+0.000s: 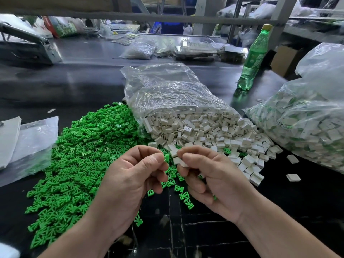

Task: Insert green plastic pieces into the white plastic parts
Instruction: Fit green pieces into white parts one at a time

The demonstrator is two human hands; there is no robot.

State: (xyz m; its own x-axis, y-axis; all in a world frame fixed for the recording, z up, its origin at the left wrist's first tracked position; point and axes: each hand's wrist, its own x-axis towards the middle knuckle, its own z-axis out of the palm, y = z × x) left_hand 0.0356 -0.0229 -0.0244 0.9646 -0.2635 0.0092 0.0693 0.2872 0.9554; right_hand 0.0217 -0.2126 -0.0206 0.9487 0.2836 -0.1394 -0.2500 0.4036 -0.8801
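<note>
1. Nearest, the left hand (pixel 137 175) has its fingers curled, and thumb and forefinger pinch one green piece (pixel 166 157), of which only a small bright corner shows.
2. Just right of it, the right hand (pixel 210 175) is also curled and pinches a white part (pixel 181 162), a small off-white block, between thumb and forefinger. The two held items sit just beside each other; whether they touch cannot be told.
3. Under and left of the hands, a broad heap of green pieces (pixel 80 151) lies on the dark worktop (pixel 74 81). They are flat, glossy and branched like little arrows, with a few strays near the wrists.
4. Beyond the hands, white parts (pixel 204 131) spill from the mouth of a clear bag (pixel 167 90) lying on its side. They are small boxy shells, some showing a narrow slot on one face. Two loose ones (pixel 293 177) lie apart to the right.
5. At the left edge lie flat plastic sleeves (pixel 35 138).
6. At the right, a second clear bag (pixel 307 127) holds white blocks with green showing among them. It carries small dark print (pixel 283 125), too blurred to read.
7. Farther back on the right, a green drink bottle (pixel 253 58) with a yellow cap stands upright. Its label has pale lettering that cannot be read.
8. Farthest, a small clear bag (pixel 138 50) and a stack of pale trays (pixel 195 48) rest on the worktop.
</note>
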